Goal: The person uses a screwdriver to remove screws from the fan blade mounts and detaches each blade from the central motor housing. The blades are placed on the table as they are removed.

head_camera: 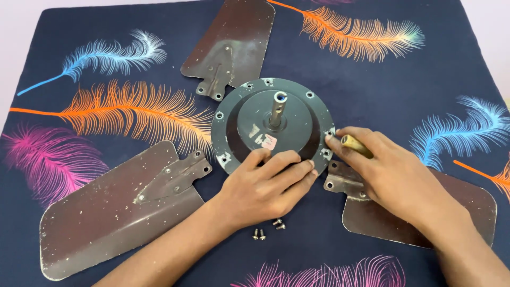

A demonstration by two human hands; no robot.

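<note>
Under the right hand (380, 159), a screwdriver (355, 145) shows only its handle.

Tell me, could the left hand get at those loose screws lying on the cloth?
Probably yes. The left hand rests on the fan hub, and the small screws lie just below it on the dark cloth, uncovered, with nothing between.

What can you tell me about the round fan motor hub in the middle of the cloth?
The round motor hub is dark grey metal, scuffed and paint-chipped, lying flat on the feather-print cloth. A short hollow shaft stands upright at its centre, with a small pale label beside it. Screw holes ring its rim. The left hand rests on its near edge; the right hand, holding a wooden-handled tool, touches its right rim. Three brown blades lie around it.
</note>
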